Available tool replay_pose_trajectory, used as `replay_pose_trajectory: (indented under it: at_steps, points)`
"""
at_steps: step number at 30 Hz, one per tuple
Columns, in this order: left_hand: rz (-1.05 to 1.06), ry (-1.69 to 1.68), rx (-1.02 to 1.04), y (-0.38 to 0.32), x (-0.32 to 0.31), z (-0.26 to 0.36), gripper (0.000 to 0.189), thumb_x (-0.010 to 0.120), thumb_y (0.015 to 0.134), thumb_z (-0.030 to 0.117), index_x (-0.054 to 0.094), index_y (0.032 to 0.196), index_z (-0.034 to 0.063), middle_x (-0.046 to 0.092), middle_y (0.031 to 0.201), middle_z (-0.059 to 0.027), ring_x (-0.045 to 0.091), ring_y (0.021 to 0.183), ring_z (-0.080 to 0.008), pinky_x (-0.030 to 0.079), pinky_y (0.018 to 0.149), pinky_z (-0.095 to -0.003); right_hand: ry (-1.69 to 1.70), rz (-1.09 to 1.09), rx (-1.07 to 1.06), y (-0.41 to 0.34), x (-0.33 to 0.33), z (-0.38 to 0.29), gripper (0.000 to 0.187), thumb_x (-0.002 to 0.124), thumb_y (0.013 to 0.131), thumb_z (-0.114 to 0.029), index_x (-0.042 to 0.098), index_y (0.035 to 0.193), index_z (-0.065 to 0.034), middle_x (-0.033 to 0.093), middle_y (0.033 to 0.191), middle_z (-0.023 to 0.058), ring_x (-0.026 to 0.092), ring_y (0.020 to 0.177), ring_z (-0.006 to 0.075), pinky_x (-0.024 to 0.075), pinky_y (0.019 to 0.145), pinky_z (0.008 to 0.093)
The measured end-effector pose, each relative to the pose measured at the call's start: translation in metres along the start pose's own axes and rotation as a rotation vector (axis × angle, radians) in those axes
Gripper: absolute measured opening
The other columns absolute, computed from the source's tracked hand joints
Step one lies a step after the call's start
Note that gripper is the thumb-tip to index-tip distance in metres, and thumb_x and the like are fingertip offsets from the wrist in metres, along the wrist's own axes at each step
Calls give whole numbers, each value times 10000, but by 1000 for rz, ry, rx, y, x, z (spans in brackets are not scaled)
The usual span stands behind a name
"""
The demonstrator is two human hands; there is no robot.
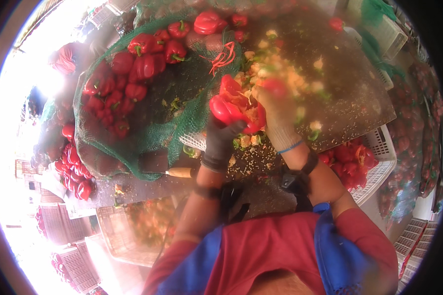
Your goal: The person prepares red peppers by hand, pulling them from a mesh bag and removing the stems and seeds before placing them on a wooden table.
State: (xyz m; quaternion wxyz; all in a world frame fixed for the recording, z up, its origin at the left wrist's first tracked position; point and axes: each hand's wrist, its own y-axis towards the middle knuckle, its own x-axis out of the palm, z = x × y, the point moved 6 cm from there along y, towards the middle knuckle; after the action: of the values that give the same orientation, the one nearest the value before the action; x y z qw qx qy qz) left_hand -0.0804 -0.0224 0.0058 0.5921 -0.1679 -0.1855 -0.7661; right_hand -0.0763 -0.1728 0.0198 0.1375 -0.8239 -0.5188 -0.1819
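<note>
My left hand (224,138), in a dark glove, holds a split red bell pepper (229,110) from below. The pepper's pale seedy core shows between its opened walls. Against its right side is my right hand (278,110), in a cream knitted glove, gripping the pepper near the core; a blurred patch hides part of these fingers. Cut pepper cores (265,72) with green stems lie heaped just beyond, and loose seeds (249,158) are scattered below the hands. A knife with a wooden handle (179,172) rests on the table left of my left wrist.
A green mesh bag (147,143) lies open at left around whole red peppers (146,68). Red string (223,59) lies on it. Below the table's right edge, a white crate (385,147) holds opened peppers (349,162). A bin (110,236) with blurred scraps sits lower left. Filled net sacks (402,147) stand right.
</note>
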Motion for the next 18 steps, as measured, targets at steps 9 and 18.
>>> replay_pose_trajectory:
  at_steps: [9,18]
  points:
    - [121,207,45,-1,-2,1,551,712,680,19,531,1200,20,625,1064,-65,612,993,-185,509,874,-341,-45,-69,11,-7,4,5,273,758,766,-47,616,999,-56,640,889,18,612,808,98,521,690,260]
    - [2,102,76,-8,-19,-15,384,648,765,47,570,1139,2,653,1074,-103,640,992,-225,522,871,-361,287,-169,473,-11,10,36,202,638,914,-279,589,1009,-108,608,813,26,537,539,135,457,452,257]
